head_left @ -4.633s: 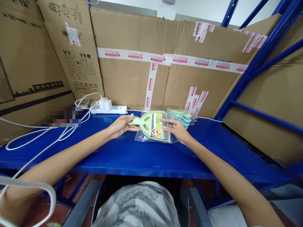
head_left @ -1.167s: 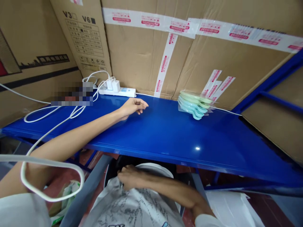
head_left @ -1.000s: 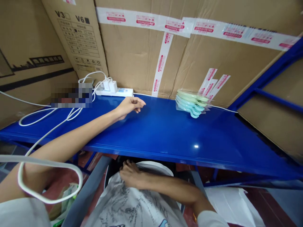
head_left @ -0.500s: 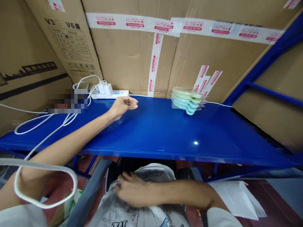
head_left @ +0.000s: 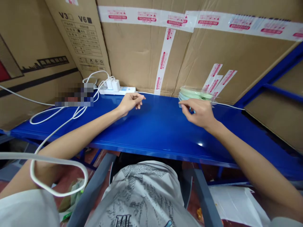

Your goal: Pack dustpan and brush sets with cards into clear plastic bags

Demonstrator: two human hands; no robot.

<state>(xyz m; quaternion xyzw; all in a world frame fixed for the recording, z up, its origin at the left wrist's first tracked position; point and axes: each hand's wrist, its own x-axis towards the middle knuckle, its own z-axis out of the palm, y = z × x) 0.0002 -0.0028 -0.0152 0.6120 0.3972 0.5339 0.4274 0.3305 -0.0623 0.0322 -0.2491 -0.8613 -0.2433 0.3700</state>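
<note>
Place: workshop-like booth | blue table (head_left: 151, 135) | taped cardboard walls (head_left: 134, 63) | blue frame (head_left: 272, 76) | power strip (head_left: 125, 90)

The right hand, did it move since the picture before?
Yes: the right hand went forward from the shirt to over the blue table, by the stacked packets.

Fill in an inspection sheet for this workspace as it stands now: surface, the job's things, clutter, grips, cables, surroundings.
Surface: blue table, a glare spot toward its front right.
Job's things: stack of green and blue items in clear wrap, back right, partly hidden by the right hand.
Clutter: blurred patch at back left, contents unreadable; white sheet below, right.
Grips: left hand loosely curled, nothing seen in it; right hand part open before the stack, contact unclear.
Cables: white cable looped at left; power strip with plugs.
Surroundings: cardboard behind and at both sides, blue frame at right.
</note>
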